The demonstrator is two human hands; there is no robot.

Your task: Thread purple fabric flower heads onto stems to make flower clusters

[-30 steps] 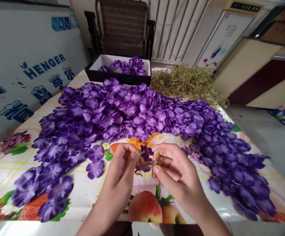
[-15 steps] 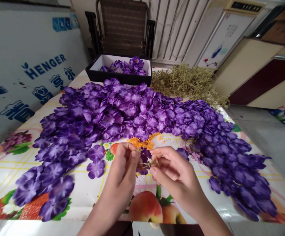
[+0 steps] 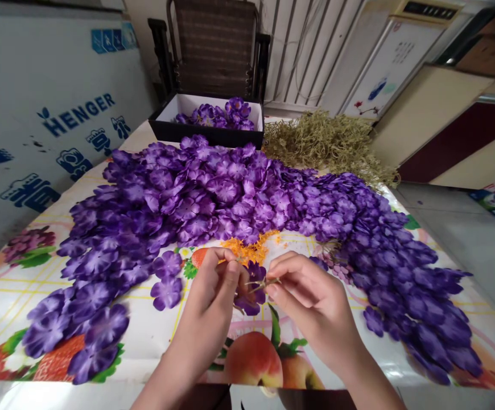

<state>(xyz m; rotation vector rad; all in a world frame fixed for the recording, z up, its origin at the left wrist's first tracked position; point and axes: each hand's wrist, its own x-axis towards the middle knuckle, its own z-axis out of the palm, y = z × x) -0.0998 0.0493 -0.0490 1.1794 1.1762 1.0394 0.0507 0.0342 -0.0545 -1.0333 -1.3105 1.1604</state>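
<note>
Between my two hands runs a thin greenish-brown artificial flower stem (image 3: 259, 283). My left hand (image 3: 211, 293) is closed, thumb against curled fingers, round the stem's left part, which is mostly hidden. On the right, my right hand (image 3: 311, 296) pinches the stem's other end between thumb and forefinger. Behind and just below the stem shows a dark purple fabric flower (image 3: 251, 299); whether it is attached or lies on the table, I cannot tell. Small orange flower centres (image 3: 250, 247) lie scattered just beyond my fingertips.
A wide heap of purple fabric petals (image 3: 213, 193) arcs across the table, down both sides. Behind it stands a black box (image 3: 205, 134) with purple flowers inside. Olive-green stems (image 3: 324, 142) are piled at the back right. Two loose petals (image 3: 166, 291) lie left of my hands.
My right hand has shifted slightly right, away from the left one. More of the stem and of the purple flower behind it now shows between them.
</note>
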